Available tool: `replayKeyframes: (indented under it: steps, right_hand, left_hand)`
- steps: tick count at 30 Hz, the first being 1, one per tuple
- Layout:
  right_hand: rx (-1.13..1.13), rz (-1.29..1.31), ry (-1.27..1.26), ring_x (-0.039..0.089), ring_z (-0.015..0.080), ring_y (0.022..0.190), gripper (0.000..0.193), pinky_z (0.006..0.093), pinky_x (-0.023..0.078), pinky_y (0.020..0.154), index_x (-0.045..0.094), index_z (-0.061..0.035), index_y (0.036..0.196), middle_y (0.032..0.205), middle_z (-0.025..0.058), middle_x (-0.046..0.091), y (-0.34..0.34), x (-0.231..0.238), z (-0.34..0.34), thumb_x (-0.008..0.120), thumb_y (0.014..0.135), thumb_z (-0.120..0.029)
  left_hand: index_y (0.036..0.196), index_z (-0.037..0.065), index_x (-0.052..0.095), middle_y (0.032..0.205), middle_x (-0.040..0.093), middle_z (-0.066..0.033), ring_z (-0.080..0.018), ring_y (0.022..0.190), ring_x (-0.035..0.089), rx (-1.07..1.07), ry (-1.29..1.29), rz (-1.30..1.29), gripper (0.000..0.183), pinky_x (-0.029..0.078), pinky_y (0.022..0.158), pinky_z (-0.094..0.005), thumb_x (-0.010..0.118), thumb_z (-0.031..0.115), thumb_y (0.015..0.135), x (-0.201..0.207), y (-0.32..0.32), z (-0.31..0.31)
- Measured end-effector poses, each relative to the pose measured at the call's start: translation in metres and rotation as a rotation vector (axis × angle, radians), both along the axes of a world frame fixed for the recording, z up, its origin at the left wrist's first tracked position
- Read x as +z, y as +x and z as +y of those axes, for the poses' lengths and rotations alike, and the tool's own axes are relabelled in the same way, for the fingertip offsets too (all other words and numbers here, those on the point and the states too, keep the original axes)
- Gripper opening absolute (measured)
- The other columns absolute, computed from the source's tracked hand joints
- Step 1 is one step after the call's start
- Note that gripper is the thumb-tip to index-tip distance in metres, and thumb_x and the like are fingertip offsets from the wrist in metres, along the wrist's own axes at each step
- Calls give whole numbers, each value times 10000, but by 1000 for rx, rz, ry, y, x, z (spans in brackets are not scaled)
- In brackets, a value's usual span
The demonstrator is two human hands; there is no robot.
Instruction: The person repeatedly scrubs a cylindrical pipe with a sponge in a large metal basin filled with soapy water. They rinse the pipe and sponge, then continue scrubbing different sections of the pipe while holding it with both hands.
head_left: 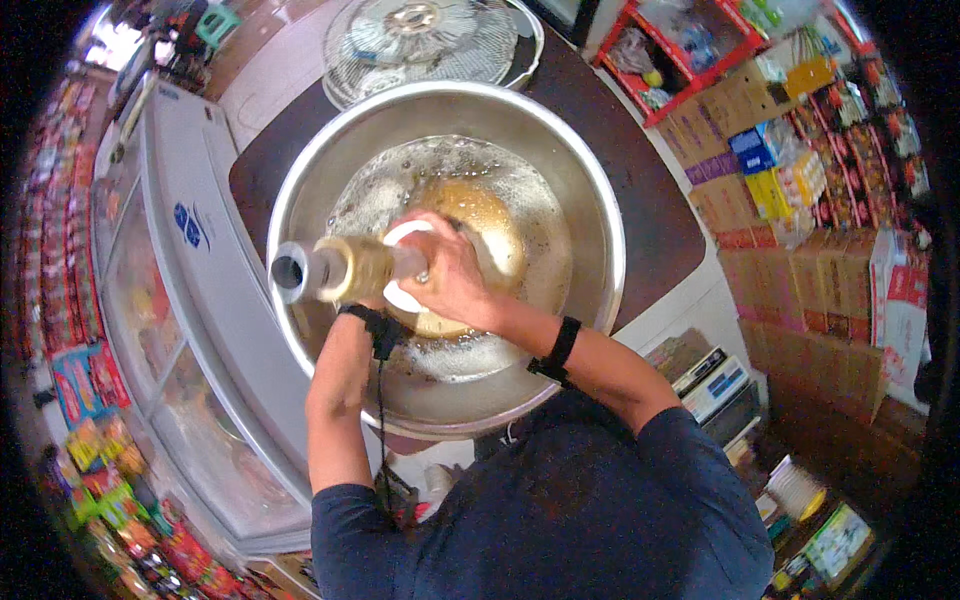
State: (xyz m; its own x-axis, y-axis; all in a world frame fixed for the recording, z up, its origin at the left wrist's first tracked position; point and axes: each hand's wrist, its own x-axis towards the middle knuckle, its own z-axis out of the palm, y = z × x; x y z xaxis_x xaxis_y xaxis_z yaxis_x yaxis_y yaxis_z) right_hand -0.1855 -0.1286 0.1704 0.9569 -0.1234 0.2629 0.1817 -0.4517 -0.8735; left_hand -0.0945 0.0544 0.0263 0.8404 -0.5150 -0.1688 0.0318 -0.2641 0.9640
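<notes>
In the soapy, brownish water of a big steel basin (607, 240) sits what looks like a fan stand, its round gold base (485, 205) partly under the suds. Its pole (345, 268) tilts up toward me, ending in a grey collar with a dark hole. Around the pole's lower part, my right hand (452, 275) is closed, against a white curved piece (405, 297) whose kind I cannot make out. My left hand (372, 301) reaches in beneath the pole, which hides its fingers. Both wrists wear black bands.
Wire fan grilles (415, 45) lie beyond the basin on a dark table (655, 215). A glass-topped chest freezer (190, 200) stands along the left. Stacked cartons (810, 290) and a red shelf (690, 50) line the right. Packaged snacks (110, 470) fill the lower left.
</notes>
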Motion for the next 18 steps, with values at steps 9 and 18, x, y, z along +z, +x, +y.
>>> replayKeyframes:
  steps: [9,18]
  right_hand:
    - [95,34,114,579,303,1160,342,505,417,892,697,-166,949,1055,68,663,3,3,1,865,656,-214]
    - [134,29,81,548,327,1253,317,529,412,894,715,-178,969,1023,16,721,7,1,2,835,679,-227]
  left_hand:
    - [1408,24,550,1390,576,-139,-269,1309,570,-317,-32,113,502,511,1095,-430,732,106,947,83,-10,-32]
    - [1448,10,494,1432,515,-177,-294,1389,501,-810,-197,318,526,446,1175,-452,701,88,971,57,53,-87]
